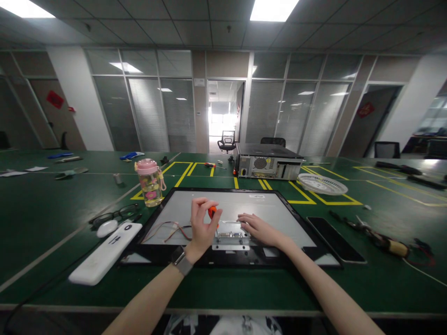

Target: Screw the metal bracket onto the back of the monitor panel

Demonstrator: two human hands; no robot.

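Observation:
My left hand (204, 224), with a watch on its wrist, grips the orange-and-black handle of a screwdriver (213, 211) between thumb and fingers. The screwdriver stands roughly upright over the left end of a silver metal bracket (231, 247) with ports along its front. My right hand (256, 228) lies flat with fingers stretched out, its fingertips on the bracket's right side. Under both hands lies a display panel (275, 209) with a grey back and black frame. Thin coloured wires (172, 224) rest on the panel, left of my left hand. The screwdriver's tip is hard to make out.
Left of the panel are a white power bank (104, 256), glasses (115, 215) and a pink-lidded bottle (149, 184). A computer case (268, 163) and a white basket (323, 184) stand behind. On the right lie a black phone (335, 239) and a cluster of wired parts (380, 239).

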